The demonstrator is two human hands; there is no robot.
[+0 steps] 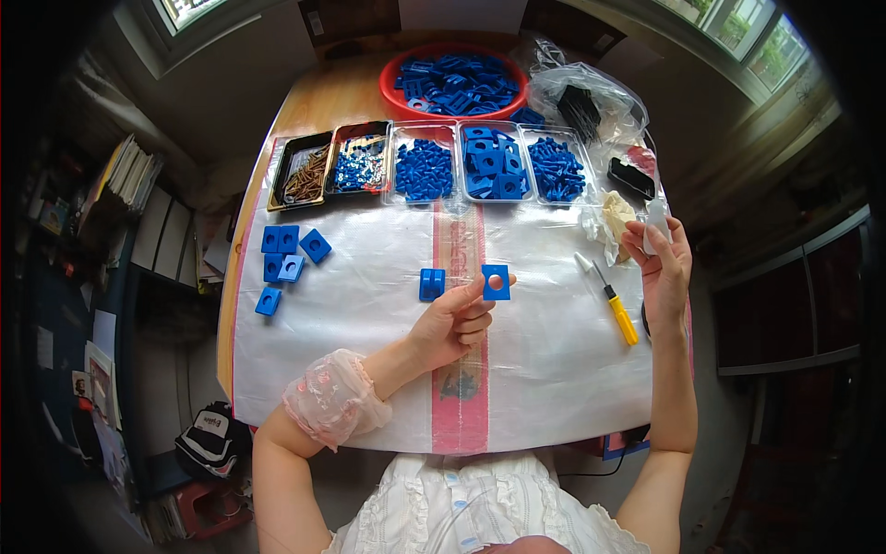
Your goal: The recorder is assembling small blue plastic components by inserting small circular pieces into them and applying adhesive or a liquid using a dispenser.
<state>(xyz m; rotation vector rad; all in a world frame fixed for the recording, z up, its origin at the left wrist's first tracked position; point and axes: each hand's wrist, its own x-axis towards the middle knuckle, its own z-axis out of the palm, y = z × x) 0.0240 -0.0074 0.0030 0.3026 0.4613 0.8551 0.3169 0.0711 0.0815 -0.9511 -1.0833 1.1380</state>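
Observation:
In my left hand (459, 323), a blue square plate (496, 295) with a round hole is pinched between thumb and fingers above the middle of the table. A blue plastic part (431, 285) with a ridged middle lies just left of it. My right hand (666, 272) is raised at the right edge, its fingers closed on a small whitish translucent piece (656, 227) whose exact kind I cannot make out. Below and left of that hand rests a screwdriver (621, 319) with a yellow handle. A small white pointed piece (582, 262) lies by the screwdriver's tip.
Across the back stand trays of brown screws (305, 175), small metal parts (360, 164), blue pegs (425, 171), blue plates (495, 162) and blue pieces (557, 171). Behind them is a red basin (388, 90). Several blue plates (288, 239) lie left. A black phone-like object (631, 177) sits right.

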